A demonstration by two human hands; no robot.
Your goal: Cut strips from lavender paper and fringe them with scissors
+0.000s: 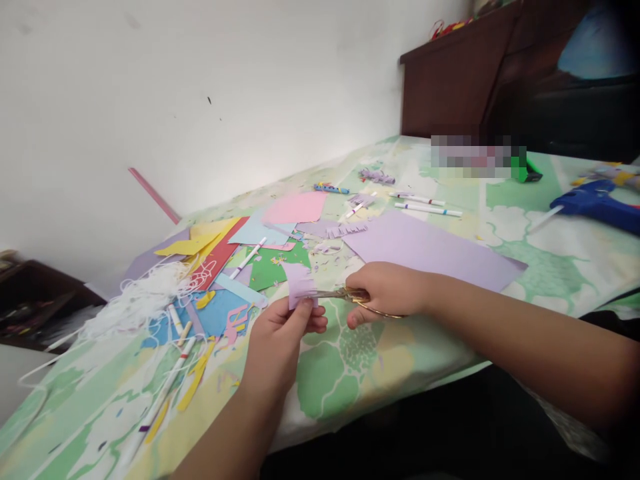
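Observation:
Between the thumb and fingers of my left hand (283, 333) is a small strip of purple paper (299, 279), its right edge cut into a fringe. My right hand (387, 290) is closed round the handles of gold-handled scissors (345, 293). Their blades reach left to the fringed edge of the strip; whether they are fully closed I cannot tell. A large purple sheet (425, 247) lies on the table just beyond my right hand. Beyond the strip, a fringed purple piece (347, 231) lies among paper scraps.
A patterned green cloth (330, 380) covers the table. At left lie tangled white string (145, 300), coloured paper (220, 247) and several white markers (175, 380). Two markers (427, 209) lie farther back. A blue glue gun (595, 203) rests at right, a dark cabinet (450, 87) behind.

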